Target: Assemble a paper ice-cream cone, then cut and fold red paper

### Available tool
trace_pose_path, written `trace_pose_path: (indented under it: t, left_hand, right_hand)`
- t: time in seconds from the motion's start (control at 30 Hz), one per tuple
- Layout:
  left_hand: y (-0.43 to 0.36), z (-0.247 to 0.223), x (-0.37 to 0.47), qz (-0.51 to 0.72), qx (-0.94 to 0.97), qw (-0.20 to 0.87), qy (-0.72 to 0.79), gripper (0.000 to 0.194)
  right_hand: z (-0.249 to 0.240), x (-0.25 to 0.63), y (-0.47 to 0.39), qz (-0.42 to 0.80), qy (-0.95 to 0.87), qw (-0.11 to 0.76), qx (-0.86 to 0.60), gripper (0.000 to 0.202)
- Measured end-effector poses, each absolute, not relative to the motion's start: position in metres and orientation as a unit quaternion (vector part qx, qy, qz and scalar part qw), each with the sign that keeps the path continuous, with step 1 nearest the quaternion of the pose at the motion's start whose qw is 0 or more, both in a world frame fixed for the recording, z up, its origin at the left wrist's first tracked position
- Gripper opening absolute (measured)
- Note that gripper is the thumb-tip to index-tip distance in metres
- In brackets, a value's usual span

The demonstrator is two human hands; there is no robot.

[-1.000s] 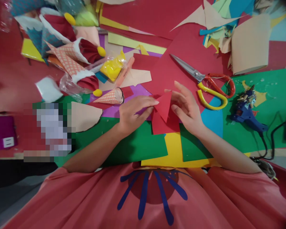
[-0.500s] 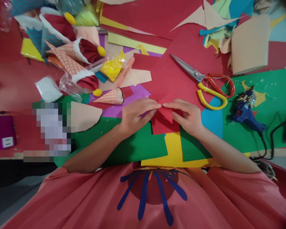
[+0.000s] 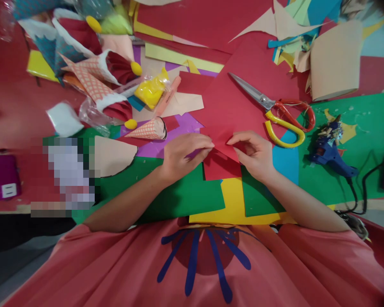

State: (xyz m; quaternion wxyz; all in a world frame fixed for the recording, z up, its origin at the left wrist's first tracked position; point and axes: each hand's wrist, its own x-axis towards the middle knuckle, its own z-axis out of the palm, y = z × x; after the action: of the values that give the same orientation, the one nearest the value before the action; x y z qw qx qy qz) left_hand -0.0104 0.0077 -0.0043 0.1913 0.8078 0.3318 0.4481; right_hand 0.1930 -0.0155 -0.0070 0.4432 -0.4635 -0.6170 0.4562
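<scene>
A small folded piece of red paper [image 3: 224, 150] is between my two hands, above a red sheet. My left hand [image 3: 188, 154] pinches its left side between thumb and fingers. At its right edge, my right hand [image 3: 253, 154] has thumb and forefinger closed around the paper. Scissors [image 3: 266, 104] with one red and one yellow handle lie behind my right hand. Left of my left hand rests a small checked cone [image 3: 149, 129], near a cream paper piece [image 3: 113, 157] on green paper.
A blue glue gun [image 3: 333, 155] with a cable lies at right, below a cream paper roll [image 3: 336, 59]. Several decorated cones [image 3: 91, 79] and a yellow packet [image 3: 152, 90] are at back left. Paper scraps [image 3: 288, 53] lie at the back right.
My right hand has moved slightly right, widening the gap between my fingertips. The red paper between them now shows a flatter, wider face.
</scene>
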Motion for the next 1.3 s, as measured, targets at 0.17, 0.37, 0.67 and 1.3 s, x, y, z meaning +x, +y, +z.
trace_pose_path:
  t: [0.17,0.37,0.67,1.3]
  left_hand:
    - [0.0068,-0.0042,-0.0103,0.430,0.812,0.179,0.350,0.006]
    - [0.0076,-0.0040,-0.0092,0.432,0.817,0.190,0.331,0.004]
    - [0.0072,-0.0057,-0.0093,0.411,0.830,0.195,0.324,0.007]
    - [0.0063,-0.0099,-0.0046,0.423,0.775,0.293,0.367,0.005]
  right_hand:
    - [-0.0076,0.1926,-0.0157,0.456,-0.611,0.446,-0.469,0.007]
    - [-0.0062,0.1918,-0.0154,0.449,-0.611,0.444,-0.477,0.009]
    - [-0.0037,0.1898,-0.0162,0.433,-0.640,0.434,-0.463,0.013]
    - [-0.0089,0.1880,-0.0131,0.494,-0.576,0.451,-0.469,0.003]
